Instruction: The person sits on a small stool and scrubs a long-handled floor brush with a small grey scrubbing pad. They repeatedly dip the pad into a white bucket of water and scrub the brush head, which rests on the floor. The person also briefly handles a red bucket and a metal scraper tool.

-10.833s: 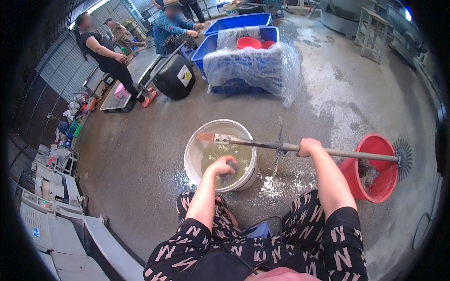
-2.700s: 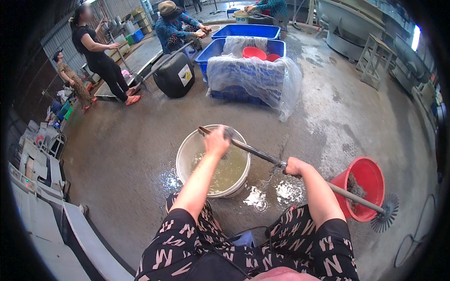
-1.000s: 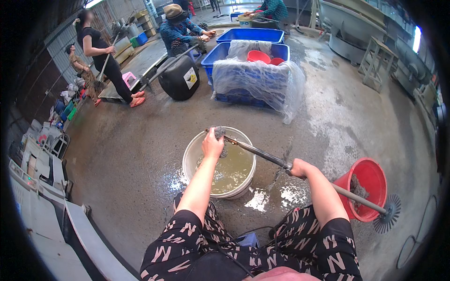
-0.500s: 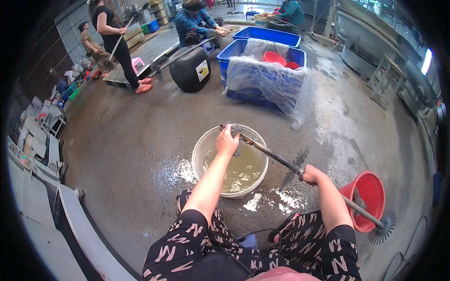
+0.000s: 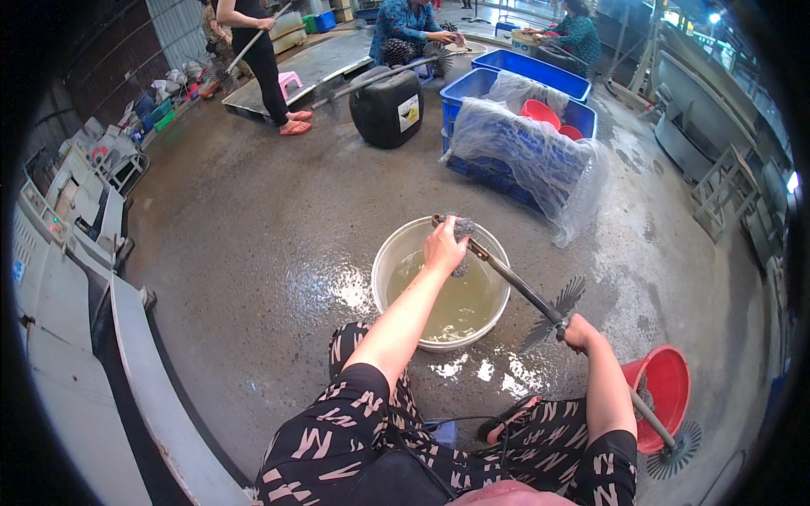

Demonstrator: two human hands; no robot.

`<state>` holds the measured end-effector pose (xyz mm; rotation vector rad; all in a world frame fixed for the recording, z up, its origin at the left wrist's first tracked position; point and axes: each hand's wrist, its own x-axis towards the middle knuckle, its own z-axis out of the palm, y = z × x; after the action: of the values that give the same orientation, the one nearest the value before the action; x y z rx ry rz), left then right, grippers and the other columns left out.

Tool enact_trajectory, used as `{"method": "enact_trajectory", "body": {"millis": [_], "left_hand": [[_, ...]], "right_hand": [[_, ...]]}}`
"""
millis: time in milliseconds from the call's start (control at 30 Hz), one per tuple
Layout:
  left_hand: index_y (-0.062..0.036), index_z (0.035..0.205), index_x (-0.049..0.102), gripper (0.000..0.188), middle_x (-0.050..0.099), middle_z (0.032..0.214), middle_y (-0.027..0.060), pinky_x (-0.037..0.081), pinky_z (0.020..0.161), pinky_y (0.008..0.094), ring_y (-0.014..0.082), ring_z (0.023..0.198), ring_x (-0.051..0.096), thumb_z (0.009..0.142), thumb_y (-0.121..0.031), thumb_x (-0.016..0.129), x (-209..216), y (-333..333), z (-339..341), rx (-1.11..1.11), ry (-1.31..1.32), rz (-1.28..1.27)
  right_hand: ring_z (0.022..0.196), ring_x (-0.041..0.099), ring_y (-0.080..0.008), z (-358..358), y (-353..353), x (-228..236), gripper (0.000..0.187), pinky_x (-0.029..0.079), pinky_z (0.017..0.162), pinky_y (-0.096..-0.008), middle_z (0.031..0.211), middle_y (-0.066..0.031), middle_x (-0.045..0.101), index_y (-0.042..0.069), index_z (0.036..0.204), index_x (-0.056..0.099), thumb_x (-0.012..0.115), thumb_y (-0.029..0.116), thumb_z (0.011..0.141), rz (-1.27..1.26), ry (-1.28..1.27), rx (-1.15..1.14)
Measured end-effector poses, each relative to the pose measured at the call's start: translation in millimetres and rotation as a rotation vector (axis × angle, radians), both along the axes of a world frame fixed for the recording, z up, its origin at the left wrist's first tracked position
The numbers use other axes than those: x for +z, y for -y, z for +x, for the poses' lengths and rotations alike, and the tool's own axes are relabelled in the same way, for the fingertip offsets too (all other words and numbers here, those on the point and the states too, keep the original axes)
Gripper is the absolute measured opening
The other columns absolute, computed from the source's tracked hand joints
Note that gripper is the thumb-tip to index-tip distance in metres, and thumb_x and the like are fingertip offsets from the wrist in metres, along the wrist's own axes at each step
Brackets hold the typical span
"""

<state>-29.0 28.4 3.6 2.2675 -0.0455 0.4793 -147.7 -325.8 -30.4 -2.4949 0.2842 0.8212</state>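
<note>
My left hand [image 5: 445, 246] is closed round the far end of a long metal rod, with a grey scouring wad [image 5: 463, 228] pressed against it. This end is above a round whitish tub [image 5: 381, 291] of murky water [image 5: 447, 304]. My right hand [image 5: 579, 332] grips the rod [image 5: 527, 293] farther down, beside a spiky dark disc [image 5: 558, 314] fixed on it. From there the rod slopes down past my right forearm and across a red bucket [image 5: 677, 384], ending in another toothed disc [image 5: 675, 450]. Grey matter shows inside the bucket.
Ahead stand blue crates [image 5: 489, 173] draped with clear plastic and holding red bowls. A black jerrycan [image 5: 386, 110] sits left of them, with another disc-bearing rod across its top. Co-workers are at the back. Grey machinery [image 5: 63, 337] lines the left side; the concrete floor looks wet.
My view has swung a little, so the surroundings sit farther right in it. Both hands still hold the rod; more of the grey wad shows beside my left fingers.
</note>
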Motion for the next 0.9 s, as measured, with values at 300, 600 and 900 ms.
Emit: {"method": "enact_trajectory", "body": {"millis": [300,600,900], "left_hand": [[-0.0133,0.107,0.055,0.036,0.065,0.097,0.0147,0.05,0.075,0.0458,0.0359,0.091,0.063,0.077,-0.026,0.069,-6,-4,1,0.012,0.047,-0.003],[-0.0126,0.106,0.055,0.036,0.065,0.098,0.0139,0.05,0.075,0.0456,0.0359,0.092,0.062,0.076,-0.024,0.07,3,-1,-3,0.005,0.009,-0.008],[-0.0119,0.106,0.054,0.036,0.065,0.097,0.0149,0.05,0.075,0.0458,0.0364,0.091,0.062,0.076,-0.024,0.07,7,0,-5,0.007,0.012,0.002]], "right_hand": [[0.039,0.051,-0.0191,-3,-18,29,0.019,0.04,0.035,-0.034,0.05,-0.0087,0.051,-0.002,0.059,0.054,0.059,0.013,0.07,0.022,-0.037,-0.01],[0.04,0.051,-0.0191,-3,-15,22,0.02,0.041,0.035,-0.0341,0.051,-0.0084,0.052,-0.003,0.062,0.055,0.061,0.014,0.072,-0.008,-0.047,-0.021],[0.04,0.051,-0.0189,0,-6,4,0.016,0.04,0.035,-0.0345,0.051,-0.0079,0.052,-0.002,0.065,0.06,0.061,0.013,0.072,0.002,-0.01,-0.013]]}}
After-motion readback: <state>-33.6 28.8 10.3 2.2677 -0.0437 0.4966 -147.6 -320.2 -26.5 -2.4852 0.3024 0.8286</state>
